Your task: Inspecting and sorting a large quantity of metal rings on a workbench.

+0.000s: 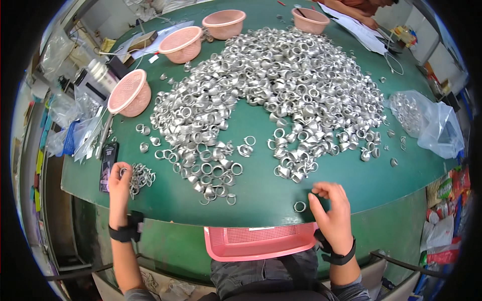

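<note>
A big heap of silvery metal rings, many with ridged sides, spreads over the green table in two arms toward me. At the left, my left hand is closed in a pinch on a small metal ring, partly hidden by the fingers. Right beside it lies a small pile of thinner rings. My right hand hovers over the front edge with thumb and fingers apart, and I see nothing in it. A single ring lies on the table just left of that thumb.
A pink basket sits at my lap below the table edge. Several pink baskets stand around the heap. A dark phone-like box lies by my left hand. Plastic bags rest at right. Another person's hand is on papers at the far right.
</note>
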Action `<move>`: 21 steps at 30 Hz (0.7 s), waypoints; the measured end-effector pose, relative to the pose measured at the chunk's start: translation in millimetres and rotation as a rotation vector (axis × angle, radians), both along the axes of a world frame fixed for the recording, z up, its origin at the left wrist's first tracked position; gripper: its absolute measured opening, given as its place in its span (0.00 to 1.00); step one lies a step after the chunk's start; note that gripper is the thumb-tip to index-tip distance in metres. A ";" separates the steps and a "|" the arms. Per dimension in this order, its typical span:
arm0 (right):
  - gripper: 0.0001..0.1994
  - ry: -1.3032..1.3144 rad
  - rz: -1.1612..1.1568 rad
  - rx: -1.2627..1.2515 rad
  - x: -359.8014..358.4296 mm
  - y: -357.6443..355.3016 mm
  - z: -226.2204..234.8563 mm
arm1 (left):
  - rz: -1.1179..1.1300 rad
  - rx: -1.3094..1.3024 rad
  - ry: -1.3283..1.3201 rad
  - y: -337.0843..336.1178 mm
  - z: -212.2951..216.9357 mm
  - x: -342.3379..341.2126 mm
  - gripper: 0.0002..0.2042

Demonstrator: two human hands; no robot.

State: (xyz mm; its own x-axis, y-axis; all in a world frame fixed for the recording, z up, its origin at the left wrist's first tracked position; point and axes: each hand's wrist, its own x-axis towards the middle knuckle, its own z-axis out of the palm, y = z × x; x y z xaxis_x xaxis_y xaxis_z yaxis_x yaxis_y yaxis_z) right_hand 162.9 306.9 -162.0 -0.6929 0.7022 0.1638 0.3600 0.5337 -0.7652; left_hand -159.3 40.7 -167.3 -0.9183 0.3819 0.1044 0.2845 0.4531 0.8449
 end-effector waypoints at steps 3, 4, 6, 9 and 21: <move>0.12 -0.056 0.079 0.202 -15.8 5.3 1.3 | -0.109 -0.395 0.271 -29.3 -13.9 -26.4 0.05; 0.13 -0.058 0.108 0.303 -22.8 5.5 3.1 | -0.198 -0.628 0.490 -29.4 -17.8 -29.8 0.07; 0.14 -0.073 0.141 0.259 -27.8 5.2 1.9 | -0.151 -0.747 0.457 -11.1 -2.1 -8.2 0.10; 0.11 -0.089 0.101 0.257 -23.2 6.4 -1.0 | -0.225 -0.565 0.701 31.0 19.3 27.0 0.11; 0.05 0.439 0.168 -0.724 14.9 -20.8 12.7 | -0.974 -0.028 0.112 159.5 46.8 186.3 0.14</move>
